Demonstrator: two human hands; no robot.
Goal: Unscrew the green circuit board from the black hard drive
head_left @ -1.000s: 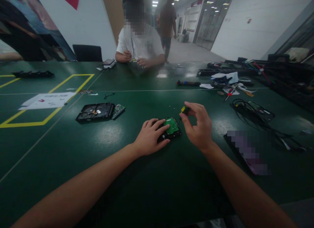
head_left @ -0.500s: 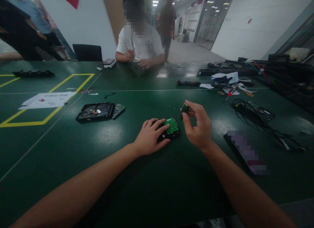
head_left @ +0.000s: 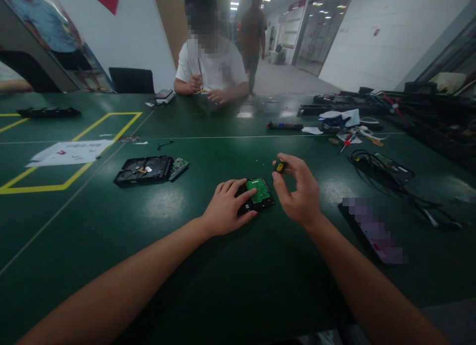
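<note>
A small black hard drive with a green circuit board (head_left: 259, 191) on top lies on the green table (head_left: 238, 265) in front of me. My left hand (head_left: 227, 207) rests on its left side, fingers curled over the edge and pressing it down. My right hand (head_left: 298, 190) pinches a small screwdriver (head_left: 279, 167) with a black and yellow handle between thumb and fingers. The tool stands nearly upright just right of the drive's far corner; its tip is hidden by my fingers.
An opened drive case (head_left: 145, 168) with a loose green board (head_left: 180, 164) lies to the left, beside white paper (head_left: 70, 152) in a yellow-taped box. Cables and boards (head_left: 386, 167) and a flat dark device (head_left: 372, 231) sit at right. A person (head_left: 210, 67) works across the table.
My right hand has turned the screwdriver handle slightly between its fingers, staying above the drive's corner. My left hand has not moved. The person opposite shifted their hands a little.
</note>
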